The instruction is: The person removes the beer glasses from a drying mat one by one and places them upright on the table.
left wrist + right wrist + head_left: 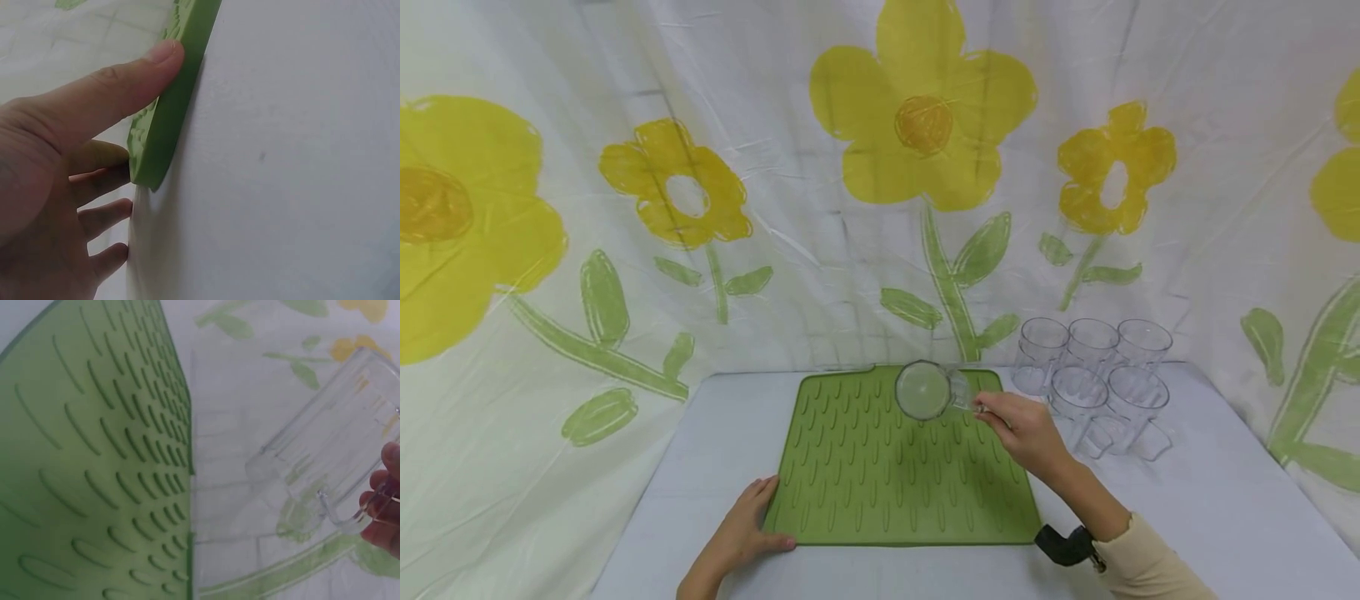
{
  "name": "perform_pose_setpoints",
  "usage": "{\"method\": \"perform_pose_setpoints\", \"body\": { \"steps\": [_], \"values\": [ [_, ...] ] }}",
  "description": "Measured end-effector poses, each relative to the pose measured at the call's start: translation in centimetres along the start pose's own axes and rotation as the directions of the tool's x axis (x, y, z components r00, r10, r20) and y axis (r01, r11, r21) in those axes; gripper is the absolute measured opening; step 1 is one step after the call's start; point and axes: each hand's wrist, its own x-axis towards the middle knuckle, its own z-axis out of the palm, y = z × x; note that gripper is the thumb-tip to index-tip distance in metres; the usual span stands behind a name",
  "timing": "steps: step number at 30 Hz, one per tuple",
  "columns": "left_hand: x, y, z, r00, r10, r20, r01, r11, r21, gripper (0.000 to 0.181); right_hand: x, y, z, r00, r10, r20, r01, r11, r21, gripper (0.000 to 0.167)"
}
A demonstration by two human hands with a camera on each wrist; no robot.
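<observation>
A clear glass mug (923, 389) is held over the back part of a ribbed green drying mat (880, 467). My right hand (1026, 433) grips the mug by its handle, and in the right wrist view the mug (331, 437) hangs apart from the mat. At the mat's front left corner rests my left hand (741, 529), fingers along the left side. The left wrist view has its thumb (134, 75) lying over the mat's raised edge (172, 119), with the other fingers loosely extended beside the corner.
Several more clear glass mugs (1138, 387) stand grouped in two rows on the table's right, close behind my right forearm. A white cloth (700, 450) covers the table. Behind it hangs a white curtain (790, 275) with yellow flowers.
</observation>
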Motion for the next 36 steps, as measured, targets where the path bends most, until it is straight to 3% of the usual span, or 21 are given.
{"method": "perform_pose_setpoints", "body": {
  "steps": [2,5,8,27,36],
  "values": [
    [-0.06,0.03,-0.02,1.0,0.002,-0.001,-0.002,1.0,-0.008,0.112,-0.02,0.01,0.01,1.0,-0.014,-0.002,0.014,1.0,-0.003,0.014],
    [-0.17,0.08,-0.05,1.0,0.004,-0.004,-0.004,1.0,-0.013,0.112,-0.15,0.07,0.13,1.0,-0.023,-0.006,0.023,1.0,-0.006,0.031],
    [-0.29,0.07,-0.05,1.0,0.006,-0.009,-0.006,1.0,-0.014,0.112,-0.29,0.05,0.19,1.0,-0.021,0.006,0.021,1.0,-0.007,0.037],
    [-0.29,-0.06,-0.02,0.999,0.039,0.0,-0.039,0.999,-0.035,0.11,-0.13,-0.06,-0.22,0.99,-0.139,0.02,0.14,0.985,-0.105,0.035],
    [-0.18,0.23,-0.29,0.999,0.033,0.025,-0.032,0.999,-0.038,0.11,-0.18,-0.16,-0.39,0.971,-0.24,0.013,0.239,0.958,-0.158,0.034]
  ]
}}
